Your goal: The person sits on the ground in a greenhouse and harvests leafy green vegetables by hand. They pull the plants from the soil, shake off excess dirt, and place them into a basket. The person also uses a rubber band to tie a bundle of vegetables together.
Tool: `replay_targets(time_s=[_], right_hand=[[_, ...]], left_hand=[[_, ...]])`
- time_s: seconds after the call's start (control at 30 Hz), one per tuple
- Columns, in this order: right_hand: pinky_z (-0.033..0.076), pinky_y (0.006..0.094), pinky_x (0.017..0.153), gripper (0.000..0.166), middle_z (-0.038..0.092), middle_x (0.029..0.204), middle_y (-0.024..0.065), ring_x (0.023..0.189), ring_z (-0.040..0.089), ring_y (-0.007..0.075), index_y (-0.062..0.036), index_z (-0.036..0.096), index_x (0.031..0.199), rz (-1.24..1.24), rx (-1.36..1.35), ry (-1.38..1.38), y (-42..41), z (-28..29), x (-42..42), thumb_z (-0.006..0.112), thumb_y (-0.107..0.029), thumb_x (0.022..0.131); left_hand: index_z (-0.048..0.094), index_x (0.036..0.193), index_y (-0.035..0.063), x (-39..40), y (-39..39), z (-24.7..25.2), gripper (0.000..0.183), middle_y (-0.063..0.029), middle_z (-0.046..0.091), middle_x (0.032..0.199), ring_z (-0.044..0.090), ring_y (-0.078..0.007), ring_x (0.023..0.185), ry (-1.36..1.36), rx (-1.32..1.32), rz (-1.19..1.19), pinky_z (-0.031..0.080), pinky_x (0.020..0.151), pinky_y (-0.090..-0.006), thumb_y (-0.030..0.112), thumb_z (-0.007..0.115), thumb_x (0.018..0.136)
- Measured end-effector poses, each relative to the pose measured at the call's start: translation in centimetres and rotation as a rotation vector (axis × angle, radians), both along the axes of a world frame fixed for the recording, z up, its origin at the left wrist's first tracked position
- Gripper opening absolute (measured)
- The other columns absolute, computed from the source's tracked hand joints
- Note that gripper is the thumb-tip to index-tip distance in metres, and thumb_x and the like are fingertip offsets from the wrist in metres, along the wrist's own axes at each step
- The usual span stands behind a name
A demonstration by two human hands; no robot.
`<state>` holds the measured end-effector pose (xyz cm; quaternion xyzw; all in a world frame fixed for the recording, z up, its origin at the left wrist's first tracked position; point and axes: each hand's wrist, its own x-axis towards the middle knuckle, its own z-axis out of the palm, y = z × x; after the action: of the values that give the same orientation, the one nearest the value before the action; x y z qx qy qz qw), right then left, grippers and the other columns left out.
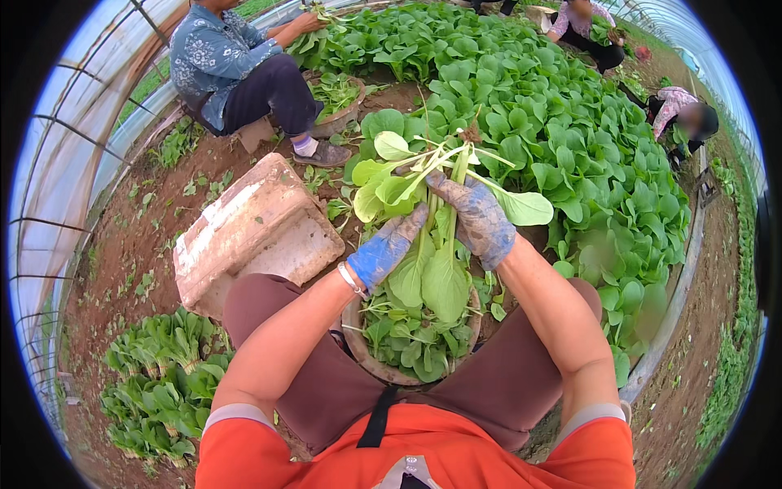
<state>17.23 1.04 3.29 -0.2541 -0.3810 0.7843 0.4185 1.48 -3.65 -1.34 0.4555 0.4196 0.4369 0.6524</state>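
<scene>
Both my hands wear blue rubber gloves smeared with soil. My right hand grips an uprooted leafy green plant by its stems, soil-caked roots up and broad leaves hanging down. Against the same bunch, my left hand closes on stems and leaves; its fingertips are partly hidden. Pale, yellowish outer leaves splay out above the left hand, and another pale leaf sticks out past the right. Directly below, between my knees, a round basin holds loose green leaves.
A dirty white foam box lies left of my knee. Tied bundles of greens rest on the soil at lower left. Dense growing greens spread ahead and right. A co-worker sits ahead left beside another basin; others work at far right.
</scene>
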Motion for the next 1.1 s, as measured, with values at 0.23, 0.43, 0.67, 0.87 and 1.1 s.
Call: replay_targets(time_s=[0.23,0.43,0.67,0.87,1.1], right_hand=[[0.049,0.0239,0.060,0.043,0.063,0.088,0.0009,0.072,0.057,0.0071,-0.0052,0.058,0.112,-0.014,0.331,-0.464,0.9,-0.8,1.8,0.059,-0.041,0.089],[0.049,0.0270,0.079,0.041,0.063,0.104,0.0058,0.090,0.059,0.0125,-0.0040,0.056,0.118,-0.018,0.361,-0.300,1.2,-2.5,0.3,0.067,-0.027,0.086],[0.048,0.0354,0.095,0.059,0.057,0.121,0.0163,0.107,0.058,0.0212,0.0036,0.039,0.132,0.037,0.122,0.178,3.8,-2.9,2.1,0.064,-0.028,0.088],[0.051,0.0338,0.088,0.071,0.056,0.124,0.0138,0.103,0.060,0.0202,-0.0018,0.037,0.138,0.259,0.392,-0.272,4.6,-1.8,4.6,0.071,-0.026,0.081],[0.040,0.0224,0.063,0.028,0.055,0.074,-0.0023,0.068,0.047,0.0066,-0.0030,0.064,0.108,0.113,0.487,-0.452,3.2,-2.5,2.1,0.063,-0.020,0.086]], left_hand=[[0.041,0.134,0.0029,-0.8,1.2,-2.8,0.047,-0.0055,0.052,0.124,0.054,-0.0132,0.106,0.002,0.172,0.064,0.045,0.093,-0.0293,0.033,0.044,0.099],[0.053,0.120,0.0031,0.6,-1.3,0.3,0.043,-0.0067,0.063,0.106,0.062,-0.0143,0.089,-0.151,-0.023,-0.009,0.051,0.080,-0.0263,0.008,0.070,0.081],[0.058,0.113,0.0008,-1.0,0.5,0.4,0.044,-0.0079,0.066,0.100,0.062,-0.0130,0.089,0.135,-0.031,-0.155,0.050,0.081,-0.0283,0.007,0.075,0.073],[0.054,0.117,-0.0028,-2.0,0.3,1.5,0.050,-0.0106,0.065,0.102,0.060,-0.0157,0.092,0.692,0.109,-0.344,0.047,0.084,-0.0293,0.011,0.075,0.074],[0.054,0.118,-0.0020,-2.3,0.0,1.1,0.049,-0.0103,0.064,0.106,0.057,-0.0143,0.094,0.531,0.018,-0.408,0.047,0.084,-0.0285,0.012,0.075,0.076]])
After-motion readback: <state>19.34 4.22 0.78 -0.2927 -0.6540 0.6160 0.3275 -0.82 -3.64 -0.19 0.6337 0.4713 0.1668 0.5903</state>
